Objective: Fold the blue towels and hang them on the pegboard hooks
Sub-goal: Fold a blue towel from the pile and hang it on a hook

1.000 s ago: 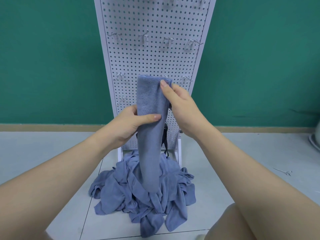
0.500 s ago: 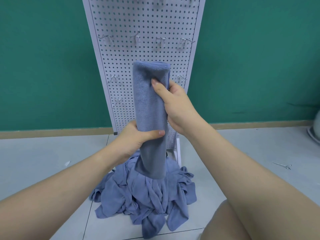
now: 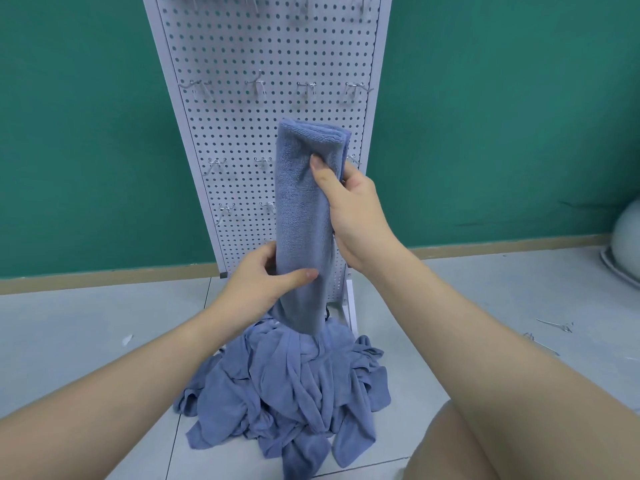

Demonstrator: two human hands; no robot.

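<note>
A folded blue towel hangs upright as a long narrow strip in front of the white pegboard. My right hand pinches it near the top, thumb on the front face. My left hand grips its lower part, thumb across the front. Several metal hooks stick out of the board in rows above and to the left of the towel. A heap of unfolded blue towels lies on the floor at the board's foot.
The pegboard stands against a green wall on a grey tiled floor. A pale rounded object sits at the far right. Loose metal hooks lie on the floor to the right. My knee shows bottom right.
My left hand slid down the towel from its middle to its lower part. My right hand kept its pinch near the top, and the strip now hangs straighter and clear of the heap.
</note>
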